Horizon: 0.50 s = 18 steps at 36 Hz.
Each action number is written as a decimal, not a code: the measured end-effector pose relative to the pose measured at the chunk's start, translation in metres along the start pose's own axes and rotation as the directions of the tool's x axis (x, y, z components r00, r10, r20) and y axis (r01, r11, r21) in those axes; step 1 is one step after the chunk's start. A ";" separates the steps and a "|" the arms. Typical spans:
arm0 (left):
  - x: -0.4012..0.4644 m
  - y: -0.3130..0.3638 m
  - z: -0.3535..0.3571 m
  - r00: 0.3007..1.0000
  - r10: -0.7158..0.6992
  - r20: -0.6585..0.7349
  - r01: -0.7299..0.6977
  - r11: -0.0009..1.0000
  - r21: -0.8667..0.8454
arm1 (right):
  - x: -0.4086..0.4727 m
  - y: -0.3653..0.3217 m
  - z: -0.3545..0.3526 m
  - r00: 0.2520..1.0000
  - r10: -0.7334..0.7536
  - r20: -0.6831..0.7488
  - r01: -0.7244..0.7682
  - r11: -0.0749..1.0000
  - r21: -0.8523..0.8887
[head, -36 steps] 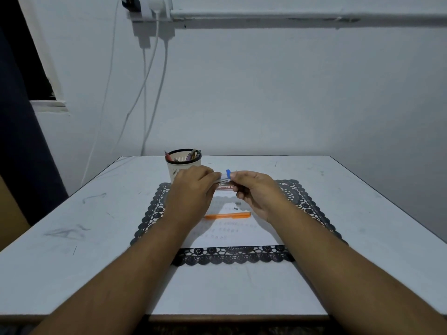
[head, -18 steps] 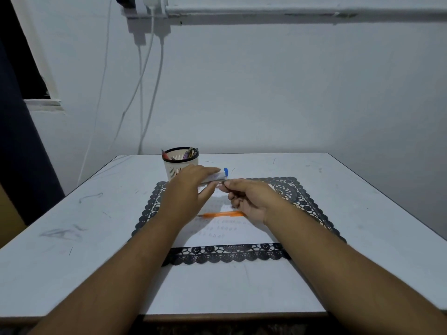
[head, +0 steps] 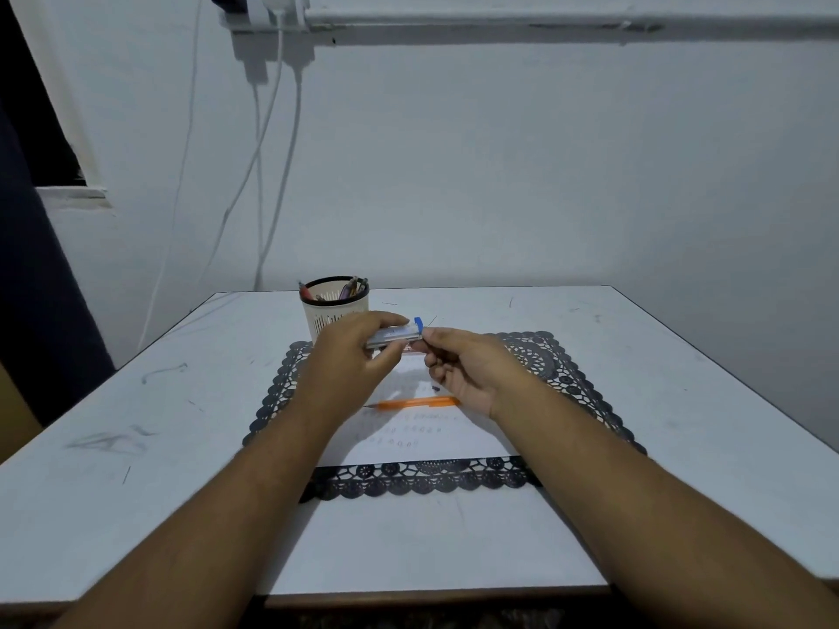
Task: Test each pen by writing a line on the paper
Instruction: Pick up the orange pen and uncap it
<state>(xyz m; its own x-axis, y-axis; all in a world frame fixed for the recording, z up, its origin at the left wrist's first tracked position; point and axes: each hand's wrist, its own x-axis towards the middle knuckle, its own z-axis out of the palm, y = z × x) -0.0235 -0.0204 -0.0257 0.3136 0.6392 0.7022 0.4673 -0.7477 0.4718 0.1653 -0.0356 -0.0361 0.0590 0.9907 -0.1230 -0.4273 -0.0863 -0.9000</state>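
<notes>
- The left hand [head: 352,356] is raised above the middle of the frame, thumb and fingers curled around a small clear case [head: 394,336] with a blue cap [head: 419,324] at its right end; it looks like a slim lead or refill container, though its contents cannot be made out.
- The right hand [head: 467,363] sits just right of the case, its fingers curled inward and its fingertips meeting the capped end; whether it actually pinches the cap or only touches it cannot be told.
- The two hands are close together, joined at the case, above the upper part of the paper [head: 422,433].
- The paper lies flat in the centre of the frame on a dark lace placemat [head: 563,370], with faint rows of small marks across its lower half.
- An orange pen [head: 415,403] lies flat across the paper, roughly horizontal, below both hands, its right end just beside the heel of the right hand.
- A pale pen holder [head: 335,313] with a dark rim stands just beyond the placemat's upper left corner, behind the left hand, with several pens and pencils upright in it.
- All of this rests on a white table [head: 136,447] with scuffs on its left side.
- White cables [head: 281,129] hang down the wall in the upper left of the frame.
</notes>
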 end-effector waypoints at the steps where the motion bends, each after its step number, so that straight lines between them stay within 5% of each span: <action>1: 0.000 0.002 0.000 1.000 -0.020 -0.012 0.019 0.999 -0.041 | 0.000 0.000 0.000 1.000 0.012 0.008 -0.013 1.000 0.020; 18: 0.002 -0.004 0.002 0.993 -0.113 0.015 0.111 0.927 -0.357 | -0.002 0.000 0.006 0.992 0.099 0.082 -0.109 0.987 0.121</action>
<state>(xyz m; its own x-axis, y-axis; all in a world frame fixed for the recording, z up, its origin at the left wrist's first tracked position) -0.0231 -0.0161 -0.0275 0.2711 0.7224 0.6361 0.1730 -0.6867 0.7060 0.1601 -0.0373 -0.0334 -0.0575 0.9825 -0.1772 -0.5371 -0.1801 -0.8240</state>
